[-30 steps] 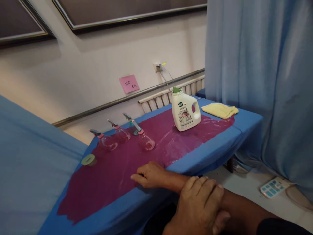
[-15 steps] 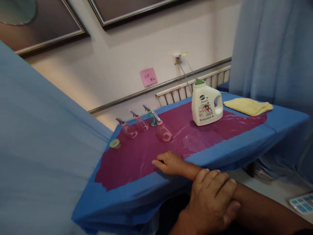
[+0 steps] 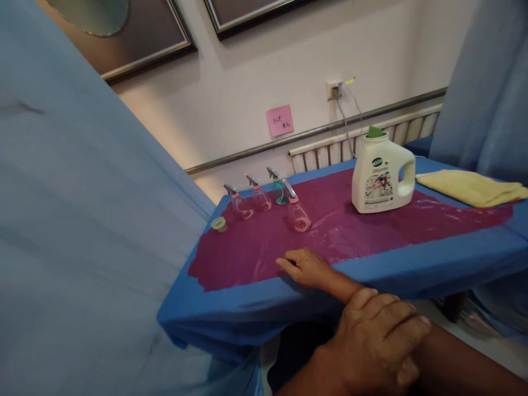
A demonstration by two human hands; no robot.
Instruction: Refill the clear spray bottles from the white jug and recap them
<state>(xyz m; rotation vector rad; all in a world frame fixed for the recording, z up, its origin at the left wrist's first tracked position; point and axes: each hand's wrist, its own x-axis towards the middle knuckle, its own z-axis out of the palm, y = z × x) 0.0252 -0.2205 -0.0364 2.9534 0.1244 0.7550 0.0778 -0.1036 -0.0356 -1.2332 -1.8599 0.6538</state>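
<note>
Your right hand lies flat and empty on worktop | left hand clasps right forearm | nearest spray bottle just beyond right hand, upright.

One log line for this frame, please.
right hand flat on mat, empty | left hand clasps right forearm | nearest: spray bottle | also: jug, cloth
</note>
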